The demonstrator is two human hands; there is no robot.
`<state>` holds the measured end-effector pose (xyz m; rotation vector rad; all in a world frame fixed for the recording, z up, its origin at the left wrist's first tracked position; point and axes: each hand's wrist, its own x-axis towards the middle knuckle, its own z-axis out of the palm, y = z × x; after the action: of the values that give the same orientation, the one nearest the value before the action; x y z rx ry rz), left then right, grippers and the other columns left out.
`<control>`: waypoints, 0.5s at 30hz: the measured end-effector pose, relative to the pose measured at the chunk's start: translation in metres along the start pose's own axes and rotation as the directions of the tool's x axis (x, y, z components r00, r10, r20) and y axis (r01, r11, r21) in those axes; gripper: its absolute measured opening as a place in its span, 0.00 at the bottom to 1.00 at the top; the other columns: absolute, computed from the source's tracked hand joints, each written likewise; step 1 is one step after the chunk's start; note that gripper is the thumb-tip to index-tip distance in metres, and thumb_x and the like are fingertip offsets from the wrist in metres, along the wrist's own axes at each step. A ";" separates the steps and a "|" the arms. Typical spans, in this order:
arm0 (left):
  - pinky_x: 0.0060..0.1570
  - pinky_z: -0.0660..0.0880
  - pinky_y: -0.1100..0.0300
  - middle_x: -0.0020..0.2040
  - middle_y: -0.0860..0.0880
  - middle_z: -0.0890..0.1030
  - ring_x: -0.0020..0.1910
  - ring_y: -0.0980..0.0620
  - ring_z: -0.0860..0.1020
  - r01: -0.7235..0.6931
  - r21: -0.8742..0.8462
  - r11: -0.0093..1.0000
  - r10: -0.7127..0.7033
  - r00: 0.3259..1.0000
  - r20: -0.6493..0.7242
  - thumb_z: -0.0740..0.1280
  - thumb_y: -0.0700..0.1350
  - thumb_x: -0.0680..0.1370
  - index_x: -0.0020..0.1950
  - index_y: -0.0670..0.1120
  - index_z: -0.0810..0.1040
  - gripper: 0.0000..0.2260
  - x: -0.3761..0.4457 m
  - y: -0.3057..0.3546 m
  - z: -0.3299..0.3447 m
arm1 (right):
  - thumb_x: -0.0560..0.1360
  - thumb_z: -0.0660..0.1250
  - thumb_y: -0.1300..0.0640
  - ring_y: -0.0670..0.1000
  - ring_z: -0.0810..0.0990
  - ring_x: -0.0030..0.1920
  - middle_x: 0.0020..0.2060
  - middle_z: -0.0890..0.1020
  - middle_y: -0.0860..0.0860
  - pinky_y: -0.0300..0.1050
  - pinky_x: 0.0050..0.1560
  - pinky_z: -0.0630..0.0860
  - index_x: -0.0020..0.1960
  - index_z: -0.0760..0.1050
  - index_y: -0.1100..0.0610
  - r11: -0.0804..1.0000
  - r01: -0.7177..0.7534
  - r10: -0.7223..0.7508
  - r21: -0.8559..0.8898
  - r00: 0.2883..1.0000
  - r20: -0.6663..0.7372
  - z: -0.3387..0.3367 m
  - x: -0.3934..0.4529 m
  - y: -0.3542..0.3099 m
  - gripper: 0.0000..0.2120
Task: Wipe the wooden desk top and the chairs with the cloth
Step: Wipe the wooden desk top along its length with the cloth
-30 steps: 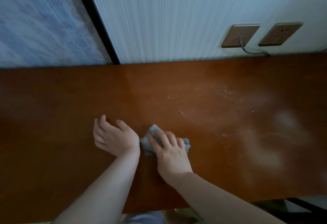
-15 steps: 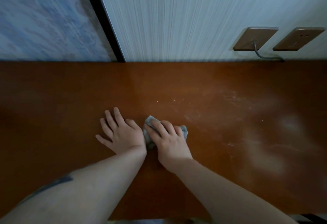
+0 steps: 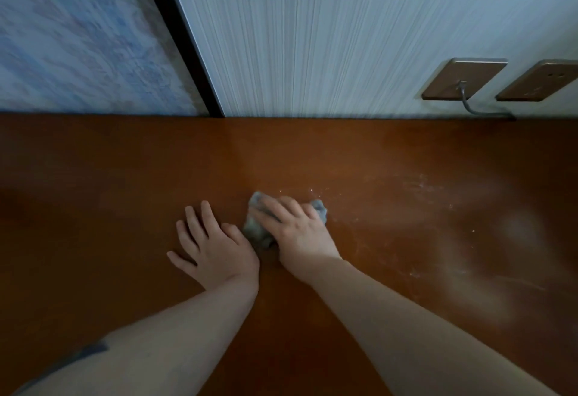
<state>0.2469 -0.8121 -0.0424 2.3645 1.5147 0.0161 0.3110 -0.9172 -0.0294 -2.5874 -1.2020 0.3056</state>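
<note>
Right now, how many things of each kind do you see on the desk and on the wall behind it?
Hands: 2, left hand, right hand
Cloth: 1
Wall sockets: 2, first socket, second socket
Cable: 1
Total: 6

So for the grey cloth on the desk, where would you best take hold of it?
From above, over the bunched middle of the cloth: it lies crumpled low on the desk top, so fingers laid across it, as the right hand lies, probably keep it gathered for wiping.
</note>
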 end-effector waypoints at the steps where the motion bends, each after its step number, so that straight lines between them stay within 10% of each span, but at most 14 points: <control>1: 0.73 0.42 0.40 0.79 0.54 0.52 0.77 0.51 0.46 0.001 -0.005 1.000 -0.001 1.000 -0.005 0.50 0.49 0.82 0.77 0.57 0.55 0.22 -0.001 0.000 0.000 | 0.71 0.65 0.64 0.55 0.63 0.69 0.72 0.66 0.49 0.54 0.65 0.65 0.74 0.65 0.50 0.992 -0.124 0.124 0.011 0.991 -0.045 0.000 0.001 0.004 0.32; 4: 0.73 0.40 0.41 0.79 0.54 0.52 0.77 0.51 0.46 -0.012 0.003 1.000 0.012 1.000 0.000 0.49 0.49 0.81 0.77 0.57 0.54 0.23 -0.001 -0.001 0.000 | 0.65 0.70 0.64 0.55 0.67 0.65 0.68 0.71 0.49 0.54 0.58 0.72 0.70 0.70 0.52 0.920 -0.377 0.391 0.109 0.908 -0.150 0.013 -0.025 -0.017 0.34; 11: 0.73 0.40 0.42 0.79 0.55 0.53 0.77 0.52 0.47 0.001 -0.027 1.000 -0.001 1.000 -0.012 0.49 0.47 0.82 0.77 0.57 0.57 0.22 -0.001 -0.001 0.000 | 0.78 0.60 0.60 0.52 0.51 0.72 0.76 0.54 0.44 0.52 0.69 0.56 0.78 0.52 0.45 0.992 0.127 -0.127 0.007 0.984 0.128 -0.010 0.002 -0.005 0.32; 15: 0.74 0.40 0.42 0.79 0.55 0.53 0.77 0.52 0.46 0.003 -0.028 1.000 -0.003 1.000 -0.019 0.49 0.47 0.82 0.77 0.57 0.57 0.22 -0.003 0.000 -0.001 | 0.76 0.61 0.63 0.55 0.57 0.72 0.76 0.58 0.46 0.54 0.66 0.61 0.77 0.58 0.49 0.931 -0.356 0.362 0.075 0.928 -0.086 -0.006 0.011 0.005 0.32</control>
<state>0.2449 -0.8144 -0.0408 2.3464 1.5163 0.0589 0.3233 -0.9127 -0.0259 -2.7253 -0.6694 0.2758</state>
